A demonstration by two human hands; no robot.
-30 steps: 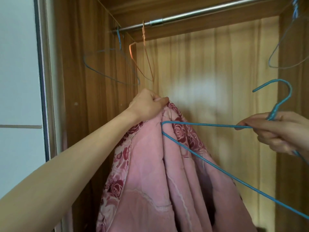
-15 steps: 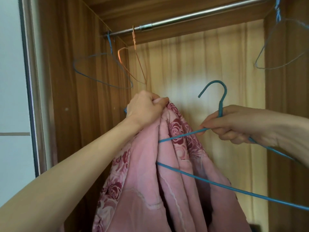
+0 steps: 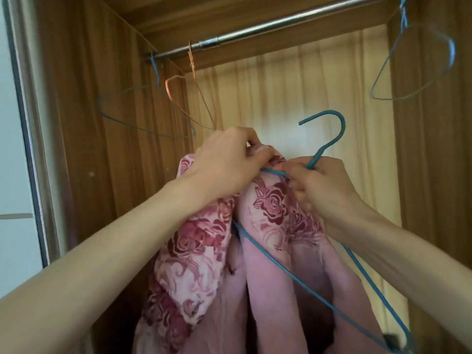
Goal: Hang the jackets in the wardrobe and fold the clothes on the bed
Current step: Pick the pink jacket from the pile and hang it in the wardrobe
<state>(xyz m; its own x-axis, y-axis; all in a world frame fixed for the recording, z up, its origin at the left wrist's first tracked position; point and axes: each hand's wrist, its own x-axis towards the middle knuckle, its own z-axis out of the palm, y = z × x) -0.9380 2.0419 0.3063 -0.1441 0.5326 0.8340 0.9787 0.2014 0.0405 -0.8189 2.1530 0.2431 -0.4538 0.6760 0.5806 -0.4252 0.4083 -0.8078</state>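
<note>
- A brown wooden wardrobe (image 3: 107,154) stood open before me, a silver metal rail (image 3: 255,29) across its top.
- Three bare wire hangers hung there: blue (image 3: 143,126), orange (image 3: 189,106), and blue-grey (image 3: 419,72).
- My left hand (image 3: 224,164) gripped the top of a pink quilted jacket with rose-print lining (image 3: 270,208), fingers curled round the fabric.
- My right hand (image 3: 324,187) held a blue wire hanger (image 3: 329,141) at its neck, fingers curled, touching the jacket, which hung below the rail.
</note>
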